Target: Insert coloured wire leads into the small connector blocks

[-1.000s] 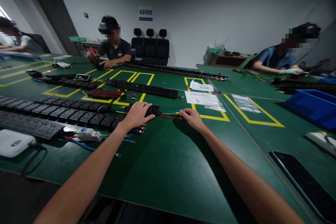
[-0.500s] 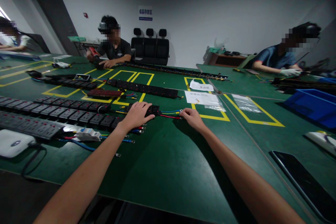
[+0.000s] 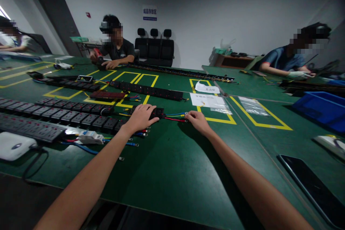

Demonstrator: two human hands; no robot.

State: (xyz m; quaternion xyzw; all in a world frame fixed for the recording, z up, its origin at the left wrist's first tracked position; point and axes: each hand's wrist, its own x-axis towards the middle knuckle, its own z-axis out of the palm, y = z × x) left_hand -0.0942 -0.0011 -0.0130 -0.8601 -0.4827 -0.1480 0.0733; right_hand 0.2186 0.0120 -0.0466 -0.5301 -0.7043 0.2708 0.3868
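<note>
Over a small black socket block point(image 3: 159, 112) lies my left hand point(image 3: 142, 116), its fingers curved round the block and covering most of it. Blue, yellow and red wires point(image 3: 174, 115) run from the block's right end. My right hand point(image 3: 197, 121) pinches the tips of these wires near their metal ring terminals; the red one lies slightly lower, and whether it is in the pinch I cannot tell. Left of my left hand, long black socket strips point(image 3: 81, 121) lie side by side, with ring-ended wires coming out at their right ends.
A phone point(image 3: 309, 187) lies at the right, below a blue bin point(image 3: 320, 109). Papers point(image 3: 205, 100) and plastic bags lie beyond my right hand. A white device point(image 3: 16, 146) with a cable sits at the left. Across the table a person point(image 3: 115, 48) holds a red power tool; others sit at both sides.
My hands, the socket block and the wires stay in place. The person at the right has shifted their gloved hand slightly.
</note>
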